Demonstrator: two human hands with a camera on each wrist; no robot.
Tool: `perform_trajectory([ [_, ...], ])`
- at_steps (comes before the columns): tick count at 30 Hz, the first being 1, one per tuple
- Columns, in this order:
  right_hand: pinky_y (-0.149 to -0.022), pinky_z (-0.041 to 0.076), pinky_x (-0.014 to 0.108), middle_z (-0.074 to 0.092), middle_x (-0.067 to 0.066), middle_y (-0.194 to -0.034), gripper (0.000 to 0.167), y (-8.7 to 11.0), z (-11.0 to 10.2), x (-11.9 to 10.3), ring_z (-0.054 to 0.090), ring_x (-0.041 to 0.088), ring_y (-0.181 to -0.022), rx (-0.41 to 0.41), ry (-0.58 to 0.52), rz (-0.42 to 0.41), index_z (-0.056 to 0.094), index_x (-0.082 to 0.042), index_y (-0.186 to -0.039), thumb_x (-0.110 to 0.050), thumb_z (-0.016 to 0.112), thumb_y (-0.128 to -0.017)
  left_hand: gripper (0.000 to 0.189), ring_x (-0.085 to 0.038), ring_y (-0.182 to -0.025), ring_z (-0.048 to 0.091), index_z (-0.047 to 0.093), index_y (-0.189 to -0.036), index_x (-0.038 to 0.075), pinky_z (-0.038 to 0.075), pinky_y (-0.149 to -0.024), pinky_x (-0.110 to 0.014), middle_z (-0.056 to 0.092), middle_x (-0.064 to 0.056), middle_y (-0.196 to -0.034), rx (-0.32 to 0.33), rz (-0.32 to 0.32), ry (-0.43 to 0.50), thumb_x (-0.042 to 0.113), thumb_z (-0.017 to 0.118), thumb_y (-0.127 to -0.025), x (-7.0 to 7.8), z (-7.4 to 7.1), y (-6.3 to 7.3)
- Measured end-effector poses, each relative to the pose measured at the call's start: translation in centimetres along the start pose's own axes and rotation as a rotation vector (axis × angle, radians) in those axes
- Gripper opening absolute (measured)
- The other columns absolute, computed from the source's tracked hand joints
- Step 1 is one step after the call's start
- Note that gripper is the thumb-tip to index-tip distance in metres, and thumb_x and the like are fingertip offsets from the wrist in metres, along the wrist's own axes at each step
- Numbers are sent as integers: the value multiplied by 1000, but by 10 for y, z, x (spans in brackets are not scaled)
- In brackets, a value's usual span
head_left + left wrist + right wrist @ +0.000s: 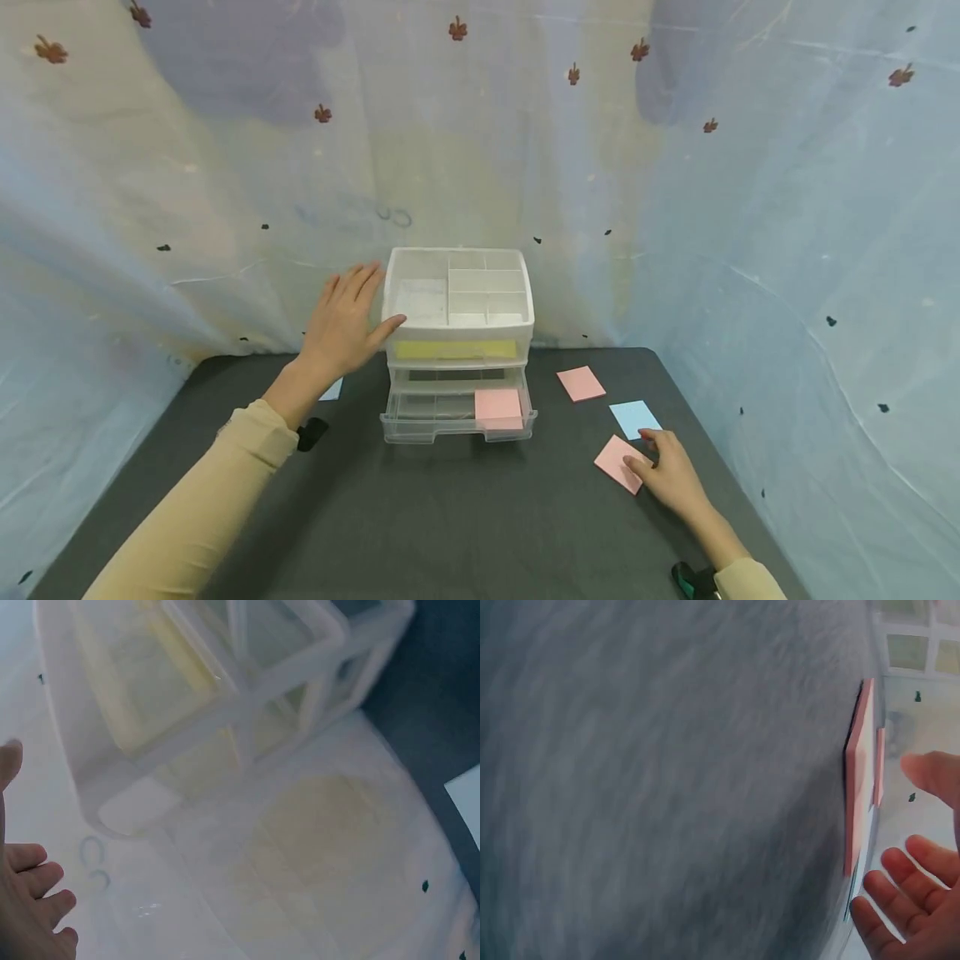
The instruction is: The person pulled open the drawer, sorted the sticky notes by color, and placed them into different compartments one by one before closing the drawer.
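Observation:
A white plastic drawer unit stands at the back of the table. My left hand is at its upper left side, fingers straight and thumb over the top rim; in the left wrist view the fingers show no grip. The unit's bottom clear drawer is pulled out, with a pink sticky note pad at its right. Something yellow shows through the top drawer. My right hand hovers at another pink sticky note pad, thumb and fingers spread apart. Beyond its fingertips lies a blue sticky note pad.
Farther back on the right lies one more pink sticky note pad. A light blue piece is partly hidden behind my left wrist. A patterned cloth surrounds the dark table at the back and sides.

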State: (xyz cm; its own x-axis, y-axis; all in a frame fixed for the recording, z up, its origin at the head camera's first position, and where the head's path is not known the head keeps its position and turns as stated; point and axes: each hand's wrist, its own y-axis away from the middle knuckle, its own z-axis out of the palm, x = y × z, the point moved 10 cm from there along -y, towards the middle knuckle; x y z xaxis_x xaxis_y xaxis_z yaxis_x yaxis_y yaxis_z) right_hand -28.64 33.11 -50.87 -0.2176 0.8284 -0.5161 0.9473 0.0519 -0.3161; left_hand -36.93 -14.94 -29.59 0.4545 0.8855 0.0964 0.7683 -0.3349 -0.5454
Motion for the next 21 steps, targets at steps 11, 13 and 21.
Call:
perform_trajectory([
  [11,-86,52,60,60,30,-121,75,2,5,14,56,44,-108,-137,151,55,64,12,-127,-46,85,-84,107,-38,-160,-2,2,-166,0,6,-129,-54,-2,-19,-174,-284,-76,-29,74,43,-100,-19,43,-9],
  [13,-82,52,55,61,26,-117,73,1,5,13,56,40,-104,-148,158,50,66,11,-127,-46,85,-84,108,-38,-160,-2,4,-166,-1,6,-129,-54,-2,-19,-174,-293,-71,-30,76,41,-100,-19,45,-12],
  [21,-79,50,49,62,21,-110,61,-1,10,14,57,36,-102,-187,121,44,72,8,-118,-40,87,-84,110,-38,-160,-2,3,-166,-1,6,-129,-54,-2,-18,-174,-312,-70,-21,78,41,-98,-18,58,-17],
])
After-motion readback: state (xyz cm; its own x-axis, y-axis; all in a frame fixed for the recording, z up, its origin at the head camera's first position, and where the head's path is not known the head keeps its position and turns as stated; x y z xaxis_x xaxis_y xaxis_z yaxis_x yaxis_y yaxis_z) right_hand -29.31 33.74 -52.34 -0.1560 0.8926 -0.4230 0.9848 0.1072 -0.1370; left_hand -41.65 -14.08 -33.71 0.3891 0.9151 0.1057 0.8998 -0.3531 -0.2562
